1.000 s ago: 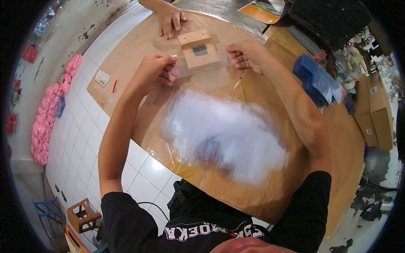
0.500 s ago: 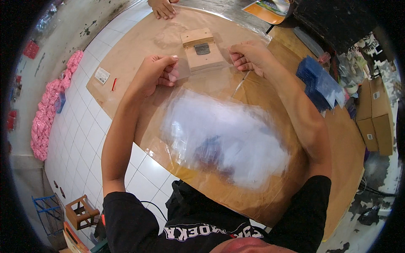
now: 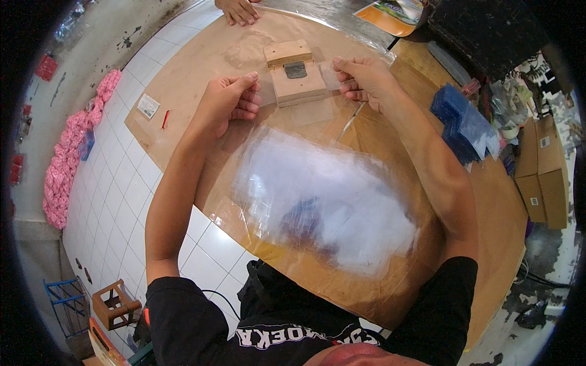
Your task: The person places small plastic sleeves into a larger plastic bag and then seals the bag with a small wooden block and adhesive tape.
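Observation:
A wooden block with a raised far part lies at the far middle of the table, a small dark grey pad on it. Left of the block, my left hand pinches the edge of a transparent plastic sheet. On the block's other side, my right hand is closed with thumb and finger on transparent plastic too. Whether one sheet spans between both hands over the block, I cannot make out. Nearer me spreads a loose pile of transparent plastic sheets.
Brown paper covers the table. Another person's hand rests on its far edge. A red thin stick and white label lie left. Blue plastic stacks and cardboard boxes are at right; a stool stands lower left.
My right hand has shifted slightly, and plastic now shows between it and the block. My left hand stays nearly in place, its fingers curled a little differently.

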`<state>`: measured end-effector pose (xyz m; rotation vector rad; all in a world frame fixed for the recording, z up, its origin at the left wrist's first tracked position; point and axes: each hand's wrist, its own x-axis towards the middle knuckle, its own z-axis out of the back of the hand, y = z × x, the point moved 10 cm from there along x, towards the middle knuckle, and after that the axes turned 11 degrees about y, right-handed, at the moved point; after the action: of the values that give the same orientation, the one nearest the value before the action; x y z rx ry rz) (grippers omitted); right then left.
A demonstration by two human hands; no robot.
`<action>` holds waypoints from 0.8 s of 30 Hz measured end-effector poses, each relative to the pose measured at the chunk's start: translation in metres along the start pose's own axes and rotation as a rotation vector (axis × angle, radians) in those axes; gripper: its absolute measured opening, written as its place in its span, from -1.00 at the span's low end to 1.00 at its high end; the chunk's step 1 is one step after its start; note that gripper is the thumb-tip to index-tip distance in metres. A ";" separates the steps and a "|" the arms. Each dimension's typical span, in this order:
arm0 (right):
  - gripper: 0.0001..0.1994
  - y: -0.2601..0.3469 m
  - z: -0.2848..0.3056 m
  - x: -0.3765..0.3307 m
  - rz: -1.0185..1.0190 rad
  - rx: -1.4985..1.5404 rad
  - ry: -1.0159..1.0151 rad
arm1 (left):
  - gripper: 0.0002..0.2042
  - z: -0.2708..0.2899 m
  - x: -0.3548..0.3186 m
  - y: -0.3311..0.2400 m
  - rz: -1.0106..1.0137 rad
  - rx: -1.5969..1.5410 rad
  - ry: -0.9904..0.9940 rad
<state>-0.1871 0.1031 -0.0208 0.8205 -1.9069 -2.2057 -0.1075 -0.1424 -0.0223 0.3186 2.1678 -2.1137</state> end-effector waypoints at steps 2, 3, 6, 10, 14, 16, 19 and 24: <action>-0.75 0.000 -0.001 0.001 0.007 -0.006 0.005 | -0.72 0.001 0.000 0.000 -0.004 0.009 -0.003; -0.75 -0.001 0.000 0.001 -0.003 0.008 -0.007 | -0.72 0.001 0.000 0.000 -0.007 0.013 -0.005; -0.76 -0.001 0.001 -0.001 -0.034 0.028 -0.026 | -0.71 0.001 -0.001 -0.001 -0.004 0.009 -0.017; -0.80 0.001 -0.002 -0.006 -0.029 0.044 -0.002 | -0.70 0.003 -0.005 0.001 0.008 -0.019 -0.026; -0.82 0.001 0.000 -0.005 0.007 0.035 0.016 | -0.72 0.006 -0.003 0.001 -0.037 0.011 -0.007; -0.84 0.001 0.002 -0.003 0.032 0.061 0.006 | -0.74 0.005 -0.002 0.001 -0.048 0.008 0.010; -0.83 0.001 0.002 -0.003 0.040 0.049 0.010 | -0.75 0.004 -0.004 0.000 -0.041 0.010 0.000; -0.84 0.001 0.004 -0.002 0.042 0.072 -0.017 | -0.78 0.004 -0.003 -0.001 -0.053 0.006 0.020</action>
<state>-0.1876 0.1068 -0.0195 0.7673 -2.0034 -2.1377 -0.1052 -0.1470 -0.0213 0.2869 2.2046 -2.1544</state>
